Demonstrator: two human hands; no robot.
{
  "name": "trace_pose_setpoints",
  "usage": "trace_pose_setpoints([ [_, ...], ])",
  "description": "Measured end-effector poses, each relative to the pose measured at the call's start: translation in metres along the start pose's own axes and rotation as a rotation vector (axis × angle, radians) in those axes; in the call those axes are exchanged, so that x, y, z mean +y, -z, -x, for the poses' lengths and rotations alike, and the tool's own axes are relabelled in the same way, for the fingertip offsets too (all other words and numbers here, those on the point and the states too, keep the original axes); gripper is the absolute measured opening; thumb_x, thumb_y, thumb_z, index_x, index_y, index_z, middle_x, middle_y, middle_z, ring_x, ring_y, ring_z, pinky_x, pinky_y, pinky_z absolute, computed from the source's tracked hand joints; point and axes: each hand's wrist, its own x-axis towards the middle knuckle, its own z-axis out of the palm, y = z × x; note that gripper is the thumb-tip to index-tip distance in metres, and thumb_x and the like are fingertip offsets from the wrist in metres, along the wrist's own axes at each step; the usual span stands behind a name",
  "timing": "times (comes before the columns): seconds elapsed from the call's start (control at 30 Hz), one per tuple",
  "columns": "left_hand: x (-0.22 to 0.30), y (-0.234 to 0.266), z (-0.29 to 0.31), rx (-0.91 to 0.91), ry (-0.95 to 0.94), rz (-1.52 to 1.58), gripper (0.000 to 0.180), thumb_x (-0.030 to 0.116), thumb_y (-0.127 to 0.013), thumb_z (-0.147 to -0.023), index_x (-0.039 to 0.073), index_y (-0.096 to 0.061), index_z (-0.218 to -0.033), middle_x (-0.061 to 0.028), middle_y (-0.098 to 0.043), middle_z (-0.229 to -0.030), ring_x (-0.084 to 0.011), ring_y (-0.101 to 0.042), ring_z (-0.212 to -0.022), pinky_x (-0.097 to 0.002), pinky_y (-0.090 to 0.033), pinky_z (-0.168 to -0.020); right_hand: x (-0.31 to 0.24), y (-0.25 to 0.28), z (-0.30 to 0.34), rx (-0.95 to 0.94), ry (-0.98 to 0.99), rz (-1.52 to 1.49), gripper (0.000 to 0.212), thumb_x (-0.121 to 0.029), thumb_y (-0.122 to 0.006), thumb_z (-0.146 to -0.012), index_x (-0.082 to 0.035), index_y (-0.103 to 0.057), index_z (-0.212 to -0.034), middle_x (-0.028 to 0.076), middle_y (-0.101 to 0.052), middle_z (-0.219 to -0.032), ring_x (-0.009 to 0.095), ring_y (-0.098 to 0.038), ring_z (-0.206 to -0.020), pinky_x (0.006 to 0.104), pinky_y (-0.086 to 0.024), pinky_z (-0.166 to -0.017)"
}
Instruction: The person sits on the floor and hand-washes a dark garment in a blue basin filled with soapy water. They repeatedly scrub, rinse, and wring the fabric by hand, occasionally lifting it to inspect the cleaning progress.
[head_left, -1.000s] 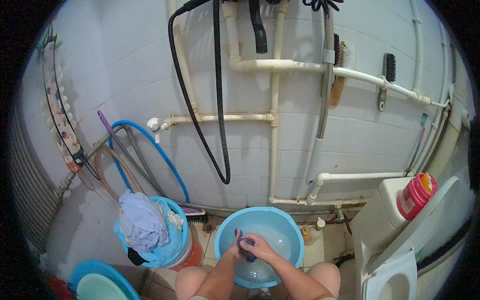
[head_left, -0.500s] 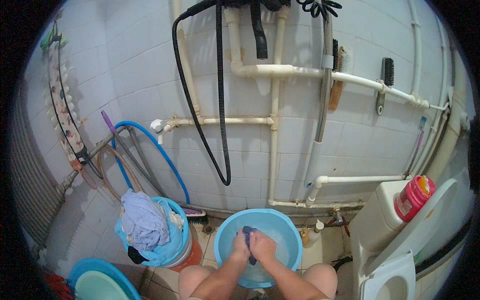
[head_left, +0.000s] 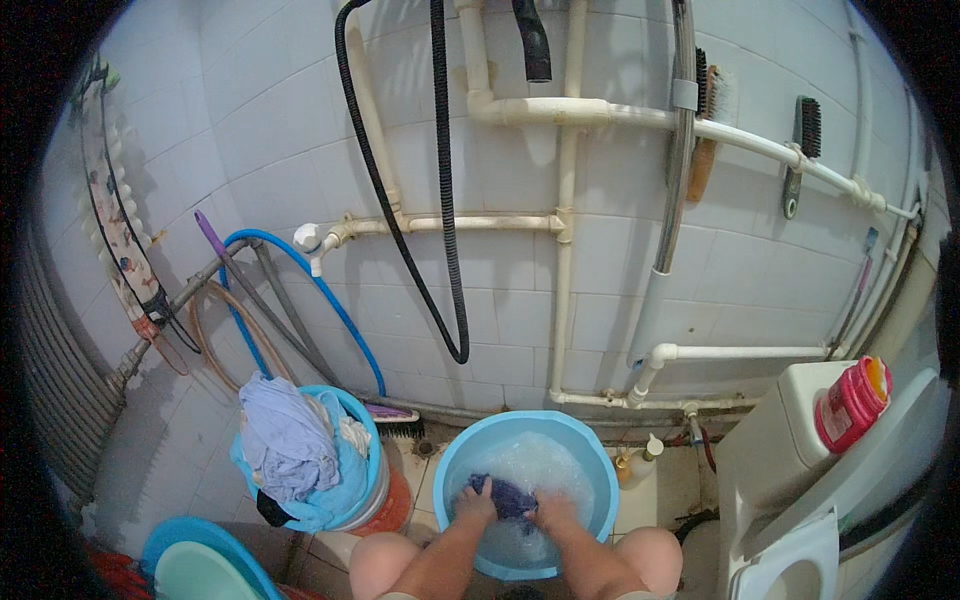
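Observation:
A light blue plastic basin (head_left: 606, 450) stands on the floor between my knees, with sudsy water (head_left: 540, 455) in it. Stretched between my two hands, low at the water, is a dark purple-blue wet cloth (head_left: 505, 497); its exact kind does not show. At its left end my left hand (head_left: 475, 503) has its fingers closed on the fabric. The right end is gripped by my right hand (head_left: 552, 508), whose fingertips are partly hidden by suds and cloth.
Left of the basin, a bucket (head_left: 375, 470) is heaped with laundry (head_left: 290, 440). Nested basins (head_left: 165, 545) sit at the lower left. Pump bottles (head_left: 648, 462) stand beside the basin, with a toilet (head_left: 790, 440) at the right. A scrub brush (head_left: 402, 425) lies by the wall.
My hands were close together with the cloth bunched between them. Now they are farther apart and the cloth is spread sideways. The view has shifted slightly.

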Motion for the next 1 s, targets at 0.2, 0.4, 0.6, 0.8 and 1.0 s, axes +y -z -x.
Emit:
trace_pose_setpoints([
  [0.2, 0.003, -0.024, -0.025, -0.112, -0.039, 0.087, 0.059, 0.048, -0.038, -0.088, 0.022, -0.024, -0.139, -0.0187, -0.018, -0.143, -0.0408, -0.020, -0.130, -0.0521, -0.023, -0.101, 0.041, -0.081, -0.066, -0.369, -0.109, -0.076, 0.044, -0.026, -0.057, -0.077, -0.008, -0.052, -0.117, 0.019, -0.060, -0.100, 0.032, -0.057, -0.097, 0.0387, -0.043, -0.085],
  [0.4, 0.005, 0.026, 0.004, -0.475, 0.055, 1.436, 0.059, 0.054, -0.022, -0.091, 0.013, -0.041, -0.129, -0.0183, -0.040, -0.131, -0.0347, -0.037, -0.121, -0.0469, -0.030, -0.100, -0.033, 0.017, -0.024, 0.124, 0.317, -0.766, 0.035, -0.027, -0.060, -0.081, -0.006, -0.054, -0.107, 0.016, -0.059, -0.098, 0.030, -0.057, -0.092, 0.0359, -0.044, -0.082],
  [0.6, 0.021, 0.065, 0.056, -0.443, -0.351, 1.897, 0.050, 0.046, -0.028, -0.092, 0.009, -0.048, -0.118, -0.0165, -0.048, -0.117, -0.0303, -0.046, -0.109, -0.0435, -0.037, -0.093, -0.086, 0.085, 0.046, 0.217, 0.659, -0.766, 0.032, -0.028, -0.061, -0.082, -0.004, -0.056, -0.103, 0.013, -0.059, -0.098, 0.025, -0.057, -0.092, 0.0331, -0.044, -0.080],
  [0.8, 0.037, 0.061, 0.055, -0.476, -0.513, 2.006, 0.044, 0.041, -0.032, -0.092, 0.006, -0.052, -0.110, -0.0151, -0.053, -0.107, -0.0275, -0.052, -0.099, -0.0411, -0.041, -0.088, -0.106, 0.090, 0.066, 0.668, 0.497, -0.576, 0.026, -0.034, -0.061, -0.077, -0.008, -0.063, -0.074, 0.011, -0.063, -0.072, 0.032, -0.060, -0.068, 0.0390, -0.048, -0.060],
  [1.0, 0.038, 0.030, 0.026, -0.238, -0.367, 1.945, 0.039, 0.035, -0.036, -0.092, 0.003, -0.056, -0.102, -0.0136, -0.059, -0.096, -0.0247, -0.057, -0.090, -0.0387, -0.046, -0.083, -0.088, 0.082, 0.026, 0.796, 0.115, -0.402, 0.029, -0.035, -0.055, -0.081, -0.009, -0.060, -0.069, 0.015, -0.061, -0.067, 0.035, -0.059, -0.063, 0.0441, -0.046, -0.056],
])
